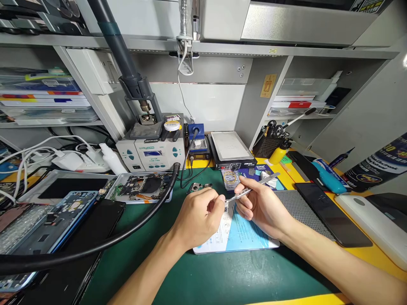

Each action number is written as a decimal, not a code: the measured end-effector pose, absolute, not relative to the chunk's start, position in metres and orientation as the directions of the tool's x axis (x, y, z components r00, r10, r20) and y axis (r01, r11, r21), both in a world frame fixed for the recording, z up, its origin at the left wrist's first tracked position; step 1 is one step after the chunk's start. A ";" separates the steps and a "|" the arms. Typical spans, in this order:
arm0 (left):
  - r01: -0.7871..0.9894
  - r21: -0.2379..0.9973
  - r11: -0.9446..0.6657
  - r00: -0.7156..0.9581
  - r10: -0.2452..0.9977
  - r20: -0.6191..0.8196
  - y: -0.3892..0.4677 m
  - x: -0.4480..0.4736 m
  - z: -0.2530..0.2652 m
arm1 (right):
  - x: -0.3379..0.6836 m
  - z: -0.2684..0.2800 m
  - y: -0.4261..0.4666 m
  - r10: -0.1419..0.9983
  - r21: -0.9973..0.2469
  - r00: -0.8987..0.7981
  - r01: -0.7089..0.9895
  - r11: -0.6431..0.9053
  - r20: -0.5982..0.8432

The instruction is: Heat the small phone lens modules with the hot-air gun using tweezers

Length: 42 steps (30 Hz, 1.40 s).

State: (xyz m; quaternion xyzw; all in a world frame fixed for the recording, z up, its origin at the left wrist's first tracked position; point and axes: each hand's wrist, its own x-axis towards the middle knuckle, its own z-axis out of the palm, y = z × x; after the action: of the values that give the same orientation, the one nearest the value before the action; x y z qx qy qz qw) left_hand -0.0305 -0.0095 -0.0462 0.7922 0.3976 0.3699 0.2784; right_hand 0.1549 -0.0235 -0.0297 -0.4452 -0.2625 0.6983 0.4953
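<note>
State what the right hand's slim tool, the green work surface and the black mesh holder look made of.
Slim tool: likely steel, polished, from its silvery sheen.
Green work surface: probably rubber or vinyl, satin, given soft reflections.
Mesh holder: perhaps black-coated metal, judging by its fine grid.

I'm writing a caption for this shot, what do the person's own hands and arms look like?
The left hand and right hand are both bare, with no gloves. The left forearm and right forearm are uncovered as far as they show, with no sleeve, watch or bracelet in sight. No ring shows, though some fingers are partly hidden.
</note>
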 end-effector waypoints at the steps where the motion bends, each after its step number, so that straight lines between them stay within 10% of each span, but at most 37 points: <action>1: 0.424 0.736 -0.528 0.410 0.836 0.364 -0.010 -0.030 -0.046 | 0.155 -0.030 -0.024 0.925 -0.807 -0.112 -0.458 -0.372 -0.363; 42: 0.412 0.714 -0.566 0.466 0.804 0.369 -0.011 -0.029 -0.051 | 0.153 -0.026 -0.023 0.909 -0.807 -0.088 -0.432 -0.403 -0.407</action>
State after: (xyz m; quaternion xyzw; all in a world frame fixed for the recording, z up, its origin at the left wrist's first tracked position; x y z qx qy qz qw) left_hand -0.0293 -0.0108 -0.0510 0.8104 0.3750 0.3554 0.2761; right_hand 0.1533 -0.0228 -0.0262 -0.4708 -0.2534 0.6927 0.4840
